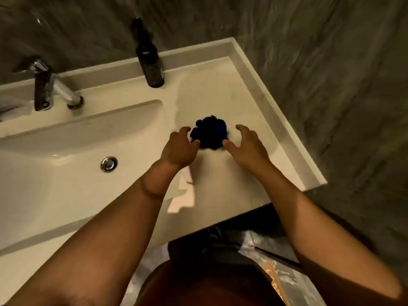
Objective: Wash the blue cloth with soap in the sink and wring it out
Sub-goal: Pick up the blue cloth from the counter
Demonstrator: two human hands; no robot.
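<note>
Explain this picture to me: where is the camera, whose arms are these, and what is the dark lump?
There is no machine here. The camera sits on a person's head and looks down, so the two bare arms are that person's own. The left hand and right hand are open on either side of a crumpled blue cloth, their thumbs at its edge, not gripping it. The cloth lies on the pale counter, right of the sink basin, which has a metal drain. A chrome faucet and a dark bottle stand behind. No water is visibly running.
</note>
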